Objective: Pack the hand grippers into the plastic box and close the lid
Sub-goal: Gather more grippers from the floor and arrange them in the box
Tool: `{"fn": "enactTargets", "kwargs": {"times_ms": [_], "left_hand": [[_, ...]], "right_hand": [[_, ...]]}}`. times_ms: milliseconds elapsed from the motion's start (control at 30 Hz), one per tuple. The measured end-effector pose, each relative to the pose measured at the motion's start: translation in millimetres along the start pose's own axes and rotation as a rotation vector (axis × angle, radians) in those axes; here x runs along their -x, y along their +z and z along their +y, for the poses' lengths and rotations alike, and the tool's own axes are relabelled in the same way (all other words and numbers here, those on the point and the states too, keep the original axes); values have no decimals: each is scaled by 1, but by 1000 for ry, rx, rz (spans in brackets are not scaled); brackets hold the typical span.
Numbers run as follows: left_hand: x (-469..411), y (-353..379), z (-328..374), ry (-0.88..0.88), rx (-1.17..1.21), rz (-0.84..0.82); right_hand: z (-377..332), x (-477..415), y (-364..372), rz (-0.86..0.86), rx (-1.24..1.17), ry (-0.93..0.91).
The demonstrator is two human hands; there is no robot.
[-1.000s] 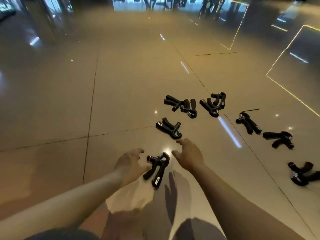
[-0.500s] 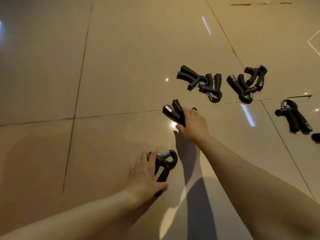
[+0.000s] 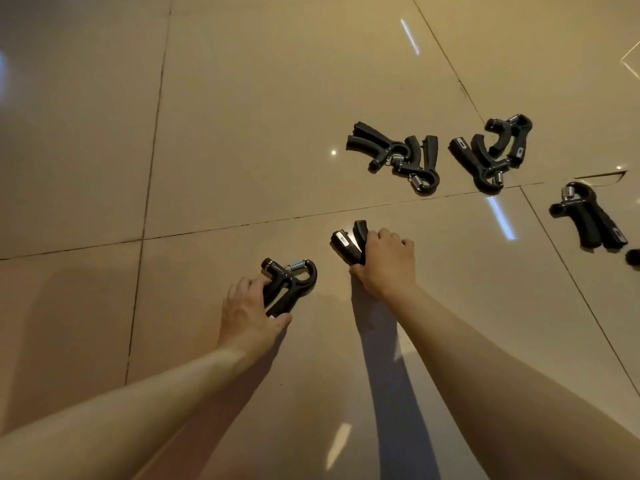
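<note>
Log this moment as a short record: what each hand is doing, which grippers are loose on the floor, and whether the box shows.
left hand: grips first hand gripper, on the tiled floor
right hand: curled round second hand gripper
loose on floor: touching pair; second pair; single gripper at right
plastic box: not in view

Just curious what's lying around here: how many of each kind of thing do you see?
Held black plastic hand grippers: 2
Loose black plastic hand grippers: 5
Hands: 2
Total: 9, excluding an unclear dark scrap at the right edge
</note>
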State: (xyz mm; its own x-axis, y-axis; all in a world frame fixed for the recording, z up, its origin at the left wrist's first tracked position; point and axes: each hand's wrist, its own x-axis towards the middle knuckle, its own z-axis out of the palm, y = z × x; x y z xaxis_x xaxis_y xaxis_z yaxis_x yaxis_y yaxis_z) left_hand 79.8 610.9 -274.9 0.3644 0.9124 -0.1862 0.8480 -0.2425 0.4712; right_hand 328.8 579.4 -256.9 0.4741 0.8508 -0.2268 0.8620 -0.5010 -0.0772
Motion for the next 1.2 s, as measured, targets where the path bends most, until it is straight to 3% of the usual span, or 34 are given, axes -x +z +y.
{"fn": "enactTargets", "kwargs": {"times_ms": [233, 600, 867, 1200], "left_hand": [[18, -16, 10, 158, 142, -51], [72, -105, 96, 425, 290, -15], [166, -205, 165, 737, 286, 2], [358, -295, 224, 1074, 346, -57]], "right_hand": [[19, 57, -4, -33, -32, 29], [50, 189, -112, 202, -85, 202], [52, 348, -211, 377, -87, 305], [42, 600, -291, 496, -173, 510]]}}
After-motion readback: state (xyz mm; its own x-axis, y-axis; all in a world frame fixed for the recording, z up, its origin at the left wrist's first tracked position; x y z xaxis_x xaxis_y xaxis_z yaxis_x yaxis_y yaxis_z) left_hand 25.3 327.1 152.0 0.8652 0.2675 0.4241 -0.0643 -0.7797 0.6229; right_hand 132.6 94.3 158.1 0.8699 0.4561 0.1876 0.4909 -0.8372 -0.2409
